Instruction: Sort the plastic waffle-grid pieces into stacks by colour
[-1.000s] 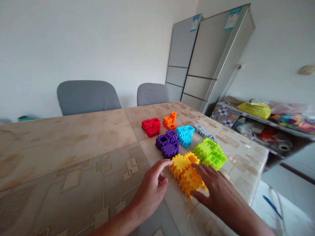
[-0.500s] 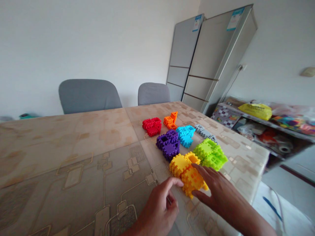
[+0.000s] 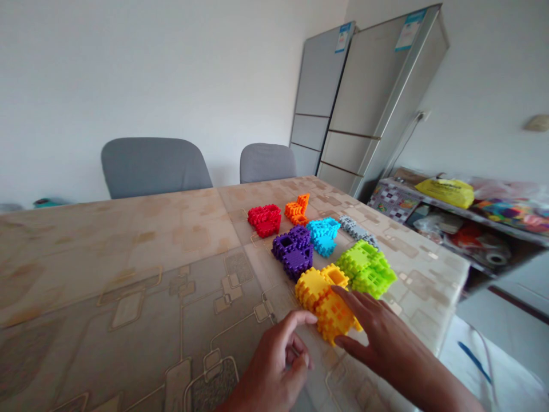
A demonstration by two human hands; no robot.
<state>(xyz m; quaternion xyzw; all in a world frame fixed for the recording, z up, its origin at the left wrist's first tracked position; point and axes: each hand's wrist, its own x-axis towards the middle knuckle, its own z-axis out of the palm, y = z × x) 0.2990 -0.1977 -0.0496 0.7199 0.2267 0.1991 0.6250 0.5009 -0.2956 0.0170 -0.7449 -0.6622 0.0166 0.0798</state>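
Yellow interlocking plastic blocks [image 3: 315, 286], with notched edges, lie in stacks near the table's front right. My right hand [image 3: 380, 329] rests at their right side, fingers stretched over the nearest stack and thumb apart, not wrapped round it. Just left of them is my left hand [image 3: 283, 355], its index finger reaching toward the yellow edge and its other fingers loosely bent, with nothing in it. Behind are purple blocks [image 3: 295, 257] and lime green blocks [image 3: 369, 269]. Farther back sit light blue blocks [image 3: 323, 234], red blocks [image 3: 265, 220], orange blocks [image 3: 297, 210] and grey blocks [image 3: 358, 230].
A patterned cover lies over the table [image 3: 171, 286]. Two grey chairs [image 3: 156, 166] stand at its far side. Tall fridges [image 3: 364, 97] are at the back right. A low shelf [image 3: 394, 197] with a yellow bag [image 3: 446, 193] is beyond the right edge.
My left hand's bent fingers and thumb have shifted slightly. My right hand has moved a touch left over the yellow blocks. The blocks have stayed in place.
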